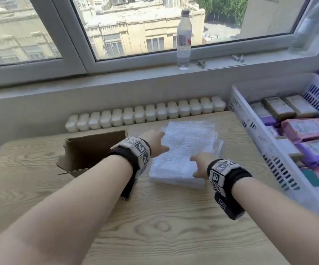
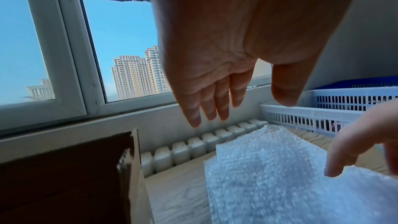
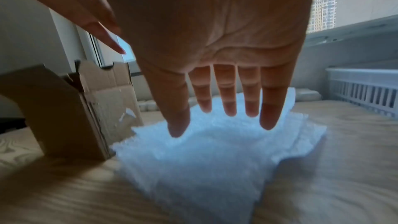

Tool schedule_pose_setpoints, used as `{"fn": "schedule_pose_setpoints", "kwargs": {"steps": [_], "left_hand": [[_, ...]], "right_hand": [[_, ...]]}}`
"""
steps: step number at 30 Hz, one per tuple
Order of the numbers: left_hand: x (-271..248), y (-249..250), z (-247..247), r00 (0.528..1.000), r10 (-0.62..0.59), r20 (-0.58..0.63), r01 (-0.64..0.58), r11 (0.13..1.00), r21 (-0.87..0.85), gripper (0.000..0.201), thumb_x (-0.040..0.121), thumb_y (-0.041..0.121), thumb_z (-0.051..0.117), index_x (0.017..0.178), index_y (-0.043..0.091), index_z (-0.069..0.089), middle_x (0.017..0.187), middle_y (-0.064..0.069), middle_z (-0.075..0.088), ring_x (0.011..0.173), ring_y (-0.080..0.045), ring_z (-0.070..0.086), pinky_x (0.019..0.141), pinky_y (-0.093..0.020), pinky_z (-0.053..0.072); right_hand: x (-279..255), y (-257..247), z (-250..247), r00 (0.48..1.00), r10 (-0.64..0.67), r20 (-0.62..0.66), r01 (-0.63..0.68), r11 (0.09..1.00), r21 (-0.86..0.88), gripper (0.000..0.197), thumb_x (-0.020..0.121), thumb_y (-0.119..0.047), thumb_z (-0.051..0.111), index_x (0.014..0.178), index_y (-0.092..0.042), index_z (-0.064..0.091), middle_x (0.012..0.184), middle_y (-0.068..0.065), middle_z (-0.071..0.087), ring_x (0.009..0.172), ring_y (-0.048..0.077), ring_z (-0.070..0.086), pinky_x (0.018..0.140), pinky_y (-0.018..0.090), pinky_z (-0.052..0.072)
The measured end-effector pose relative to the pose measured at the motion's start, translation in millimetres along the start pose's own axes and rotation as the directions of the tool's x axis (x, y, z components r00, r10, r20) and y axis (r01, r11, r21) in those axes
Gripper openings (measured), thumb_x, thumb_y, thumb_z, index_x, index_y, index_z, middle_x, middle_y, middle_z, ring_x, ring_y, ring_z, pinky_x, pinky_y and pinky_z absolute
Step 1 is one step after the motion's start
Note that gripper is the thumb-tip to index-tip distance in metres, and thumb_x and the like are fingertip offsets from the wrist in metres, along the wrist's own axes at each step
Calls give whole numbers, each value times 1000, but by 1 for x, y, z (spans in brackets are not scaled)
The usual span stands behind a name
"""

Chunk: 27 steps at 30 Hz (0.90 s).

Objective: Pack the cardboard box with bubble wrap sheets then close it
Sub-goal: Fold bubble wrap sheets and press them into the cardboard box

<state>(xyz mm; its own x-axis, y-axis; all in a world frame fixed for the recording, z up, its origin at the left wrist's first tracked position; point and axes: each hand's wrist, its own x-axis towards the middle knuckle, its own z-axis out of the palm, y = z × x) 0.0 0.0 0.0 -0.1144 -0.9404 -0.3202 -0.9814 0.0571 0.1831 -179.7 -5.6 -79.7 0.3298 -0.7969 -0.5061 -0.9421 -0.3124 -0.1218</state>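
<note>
A stack of clear bubble wrap sheets (image 1: 185, 155) lies mid-table, also seen from the left wrist as bubble wrap (image 2: 290, 185) and from the right wrist as bubble wrap (image 3: 204, 159). Left of it stands a brown cardboard box (image 1: 90, 152), open at the top with flaps up; the box (image 3: 71, 108) shows beside the stack. My left hand (image 1: 155, 142) hovers over the stack's left edge, fingers (image 2: 206, 105) straight, holding nothing. My right hand (image 1: 199, 165) reaches over the near right part, fingers (image 3: 228, 98) spread just above the sheets.
A white slotted basket (image 1: 250, 119) full of wrapped packets stands at the table's right. A water bottle (image 1: 183, 39) is on the windowsill. A white radiator (image 1: 145, 115) runs behind the wooden table (image 1: 155, 226).
</note>
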Motion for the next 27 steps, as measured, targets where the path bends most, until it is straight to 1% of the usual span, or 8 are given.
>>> {"fn": "schedule_pose_setpoints", "kwargs": {"steps": [8,13,15,18,21,23,25,27], "left_hand": [[0,3,17,993,-69,97,70,998,-3,60,95,38,49,146,12,31,147,-8,41,131,-25,44,104,-40,41],[-3,3,16,991,-116,68,122,988,-92,68,93,37,52,149,14,21,150,-11,36,130,-27,45,103,-38,41],[-6,5,10,992,-126,24,128,979,-159,75,92,36,54,151,14,12,154,-12,24,135,-27,37,105,-37,37],[-12,7,-7,987,-134,-83,110,962,-251,86,90,35,58,152,18,1,158,-8,11,138,-24,33,106,-34,35],[-17,0,-33,959,-145,-244,63,947,-315,79,90,28,60,151,18,11,153,-6,29,137,-22,36,107,-31,32],[-22,-9,-52,925,-182,-334,45,924,-379,67,90,23,59,148,18,25,135,-7,51,126,-23,47,101,-30,37],[-27,-20,-71,893,-226,-389,17,881,-473,57,91,20,58,143,15,35,120,-8,59,115,-23,54,96,-30,41],[-33,-34,-89,871,-275,-407,-23,804,-594,52,91,18,58,139,13,39,111,-10,58,101,-22,58,86,-32,50]], "right_hand": [[8,9,15,990,46,-131,-59,993,-99,31,91,-6,46,117,-13,60,117,8,61,105,28,59,81,35,50],[2,14,-10,899,174,-401,-82,968,236,26,93,-6,35,107,-18,54,95,6,59,93,28,54,76,35,45],[-1,17,-28,866,201,-458,10,909,418,24,95,-8,34,102,-18,54,90,5,55,97,30,55,80,37,46],[-9,15,-61,835,189,-517,163,813,560,20,97,-10,39,102,-15,58,102,9,64,95,29,58,84,38,48],[-25,7,-99,797,150,-584,347,678,648,14,95,-7,46,102,-11,58,107,12,66,94,25,62,84,40,53],[-39,0,-122,778,166,-606,400,614,681,8,94,-10,52,99,-16,53,99,11,62,77,22,61,68,33,58],[-53,-6,-142,778,181,-602,411,578,705,17,90,-13,60,105,-14,51,97,8,57,65,16,60,48,20,54],[-63,-15,-156,811,197,-551,359,575,735,39,85,-16,67,118,-11,47,93,-1,53,66,8,58,48,16,51]]}}
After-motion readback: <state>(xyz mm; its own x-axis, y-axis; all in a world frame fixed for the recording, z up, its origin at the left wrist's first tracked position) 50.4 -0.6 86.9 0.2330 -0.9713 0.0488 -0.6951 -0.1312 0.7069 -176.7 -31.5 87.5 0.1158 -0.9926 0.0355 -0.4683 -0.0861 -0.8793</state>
